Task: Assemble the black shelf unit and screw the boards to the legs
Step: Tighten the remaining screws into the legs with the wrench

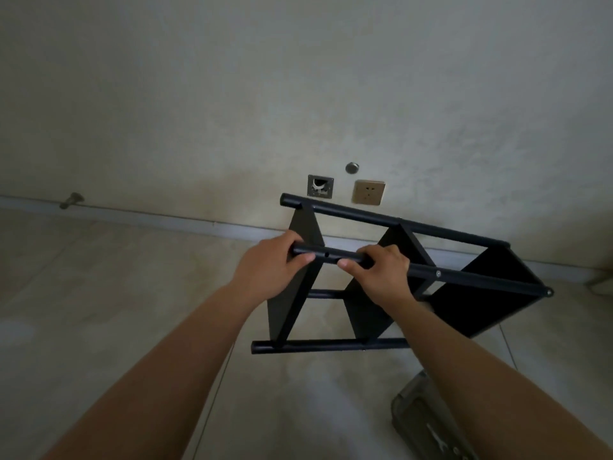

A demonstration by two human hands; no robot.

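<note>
The shelf unit (398, 280) lies on its side on the floor (99, 310) near the wall (298, 94), its legs running left to right. Both hands wrap the nearest upper leg (464, 275) at its left end. An empty screw hole (326, 254) sits between them. The left hand (268, 270) is curled at the tip; the right hand (381, 273) is closed just right of the hole, thumb nearest it. Driving a screw there probably frees the right hand.

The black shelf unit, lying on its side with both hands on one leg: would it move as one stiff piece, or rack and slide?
The black shelf unit would probably rack a little: an empty hole shows between the left hand and right hand. It looks light, being thin boards and tubes. On the smooth floor tiles it would likely slide easily.
</note>
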